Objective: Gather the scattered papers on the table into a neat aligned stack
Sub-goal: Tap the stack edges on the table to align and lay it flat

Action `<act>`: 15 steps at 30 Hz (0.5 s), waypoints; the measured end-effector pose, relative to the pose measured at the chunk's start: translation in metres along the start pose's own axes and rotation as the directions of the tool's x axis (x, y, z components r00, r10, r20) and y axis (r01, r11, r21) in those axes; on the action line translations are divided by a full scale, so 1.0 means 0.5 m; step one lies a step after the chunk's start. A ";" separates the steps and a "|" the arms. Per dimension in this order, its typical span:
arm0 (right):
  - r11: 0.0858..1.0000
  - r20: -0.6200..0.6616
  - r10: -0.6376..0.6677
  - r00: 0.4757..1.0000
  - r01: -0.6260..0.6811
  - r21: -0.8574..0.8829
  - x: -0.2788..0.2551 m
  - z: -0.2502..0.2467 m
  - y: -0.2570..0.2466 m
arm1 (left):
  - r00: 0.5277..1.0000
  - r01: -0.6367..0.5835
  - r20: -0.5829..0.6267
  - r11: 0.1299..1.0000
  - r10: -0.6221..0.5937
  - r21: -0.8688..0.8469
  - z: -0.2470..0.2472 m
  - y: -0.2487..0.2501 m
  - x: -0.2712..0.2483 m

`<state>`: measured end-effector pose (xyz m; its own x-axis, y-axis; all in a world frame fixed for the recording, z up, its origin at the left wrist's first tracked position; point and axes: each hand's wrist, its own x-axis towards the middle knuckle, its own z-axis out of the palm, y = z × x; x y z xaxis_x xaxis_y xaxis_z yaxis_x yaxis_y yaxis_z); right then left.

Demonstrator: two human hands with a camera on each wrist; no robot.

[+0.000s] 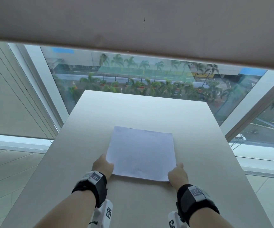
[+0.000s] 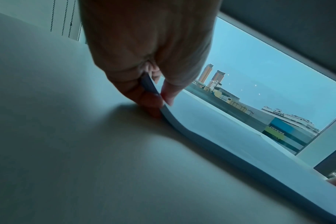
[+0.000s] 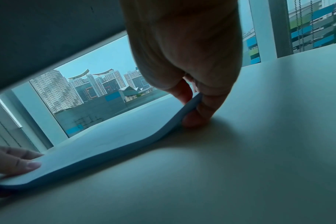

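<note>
Lying near the middle of the table (image 1: 190, 162), toward its near end, the stack of papers (image 1: 141, 153) looks already gathered, white sheets squared up with edges roughly flush, slightly rotated against the table edge. No loose sheets visible elsewhere on the tabletop. Left hand (image 1: 102, 165) pinches the near left corner, thumb on top and fingers curled under, per the left wrist view where the corner (image 2: 153, 91) bends upward between them. Right hand (image 1: 177, 174) does the same at the near right corner, thumb above and fingers below, corner (image 3: 190, 104) lifted and curved in the right wrist view. Middle of the near edge sags back to the table between the two grips, so the stack is soft and floppy, light, not stiff. Sheets likely slide against each other easily, so a loose or one-sided hold could fan them out of alignment. Best hold is judged to be both near corners or both long sides, pinched firmly through the full thickness, then tapped on an edge to square. Task looks close to done, final alignment or set-down left. Both wrists carry dark straps with marker tags. Beyond the table's far end a window (image 1: 149, 79) shows palms and a street below, with a roller blind (image 1: 133, 22) pulled partway down above it.
</note>
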<state>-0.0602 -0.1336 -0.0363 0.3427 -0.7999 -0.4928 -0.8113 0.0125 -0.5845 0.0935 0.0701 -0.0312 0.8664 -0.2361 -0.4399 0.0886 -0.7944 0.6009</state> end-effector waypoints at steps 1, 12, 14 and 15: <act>1.000 0.029 0.009 1.000 -0.008 -0.015 -0.002 -0.002 -0.003 | 1.000 -0.007 -0.005 1.000 0.007 0.020 0.000 -0.001 0.002; 0.961 0.042 0.015 0.999 -0.003 -0.277 -0.010 -0.012 -0.025 | 0.999 0.040 0.011 0.981 -0.043 0.192 -0.008 0.009 0.001; 0.959 0.049 0.020 0.999 -0.005 -0.283 -0.009 -0.012 -0.021 | 0.999 0.025 0.042 0.985 -0.032 0.171 -0.010 0.010 -0.009; 0.961 0.060 0.016 0.998 0.001 -0.277 -0.007 -0.014 -0.018 | 0.997 0.001 0.072 0.987 -0.012 0.158 -0.012 0.010 -0.014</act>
<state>-0.0571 -0.1352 -0.0248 0.3569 -0.7623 -0.5399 -0.9105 -0.1548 -0.3834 0.0909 0.0713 -0.0211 0.8275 -0.2660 -0.4944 0.0104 -0.8733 0.4872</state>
